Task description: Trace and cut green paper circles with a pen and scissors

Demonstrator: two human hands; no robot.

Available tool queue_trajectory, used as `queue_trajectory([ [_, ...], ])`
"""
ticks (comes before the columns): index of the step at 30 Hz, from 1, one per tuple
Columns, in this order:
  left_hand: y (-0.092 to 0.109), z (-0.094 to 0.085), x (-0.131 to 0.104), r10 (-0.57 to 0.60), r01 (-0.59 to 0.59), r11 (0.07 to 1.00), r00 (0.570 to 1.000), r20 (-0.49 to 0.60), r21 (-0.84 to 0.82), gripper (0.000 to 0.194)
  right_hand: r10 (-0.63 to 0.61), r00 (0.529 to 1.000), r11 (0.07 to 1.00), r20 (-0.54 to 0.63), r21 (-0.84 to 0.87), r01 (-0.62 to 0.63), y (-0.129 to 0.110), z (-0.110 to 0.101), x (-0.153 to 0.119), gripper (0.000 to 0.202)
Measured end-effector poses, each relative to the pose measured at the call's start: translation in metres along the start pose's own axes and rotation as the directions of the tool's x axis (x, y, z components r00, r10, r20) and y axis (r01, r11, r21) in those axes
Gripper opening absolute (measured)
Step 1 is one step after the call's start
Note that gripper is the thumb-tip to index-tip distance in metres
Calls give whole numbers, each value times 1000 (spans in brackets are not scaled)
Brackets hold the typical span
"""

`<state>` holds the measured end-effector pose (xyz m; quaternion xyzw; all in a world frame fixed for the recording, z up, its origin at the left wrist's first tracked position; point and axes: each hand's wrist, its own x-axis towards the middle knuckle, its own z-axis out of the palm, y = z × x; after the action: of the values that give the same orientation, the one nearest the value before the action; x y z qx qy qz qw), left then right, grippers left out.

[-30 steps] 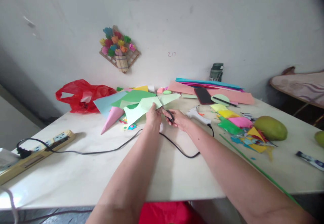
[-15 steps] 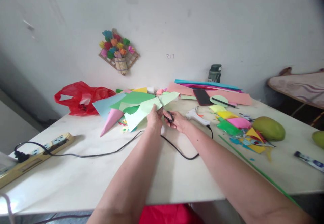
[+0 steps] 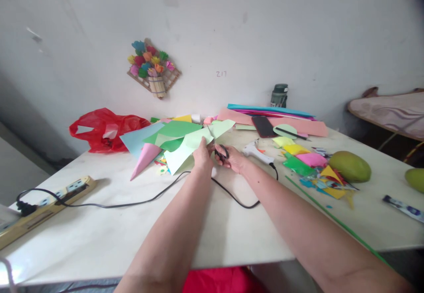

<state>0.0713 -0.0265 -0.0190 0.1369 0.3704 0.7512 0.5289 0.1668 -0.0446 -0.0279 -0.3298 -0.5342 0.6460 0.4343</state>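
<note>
A pale green sheet of paper (image 3: 182, 151) is pinched in my left hand (image 3: 202, 154), thumb on top. My right hand (image 3: 232, 159) has its fingers through the black handles of a pair of scissors (image 3: 221, 152). The blades lie across the paper, with part of the sheet to their right. Behind my left hand are a darker green sheet (image 3: 179, 132), a light blue sheet (image 3: 137, 139) and a pink paper cone (image 3: 144, 160). A white glue gun (image 3: 258, 152) rests to the right of my right hand.
At the left are a power strip (image 3: 49, 204) and a red plastic bag (image 3: 99, 127). The glue gun's black cord (image 3: 132, 204) crosses the table. A phone (image 3: 263, 126), colored papers (image 3: 311, 127), clay packets (image 3: 300, 157), a green mango (image 3: 349, 166) and a green stick (image 3: 331, 218) are at the right.
Both hands and the paper stay in nearly the same place. The scissors and my right hand have shifted very slightly, and the whole view has moved a little.
</note>
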Motion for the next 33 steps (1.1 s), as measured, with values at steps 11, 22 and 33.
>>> queue_trajectory([
  [11, -2, 0, 1, 11, -11, 1000, 1000, 0, 8, 4, -16, 1000, 1000, -5, 13, 16, 0, -3, 1, 44],
  [22, -3, 0, 0, 3, -3, 1000, 1000, 16, -5, 6, -31, 999, 999, -27, 31, 32, 3, -1, 1, 40],
  [33, -5, 2, -9, -36, 39, 994, 999, -30, 102, 16, -13, 999, 997, -46, 72, 16, 3, 1, 2, 40],
])
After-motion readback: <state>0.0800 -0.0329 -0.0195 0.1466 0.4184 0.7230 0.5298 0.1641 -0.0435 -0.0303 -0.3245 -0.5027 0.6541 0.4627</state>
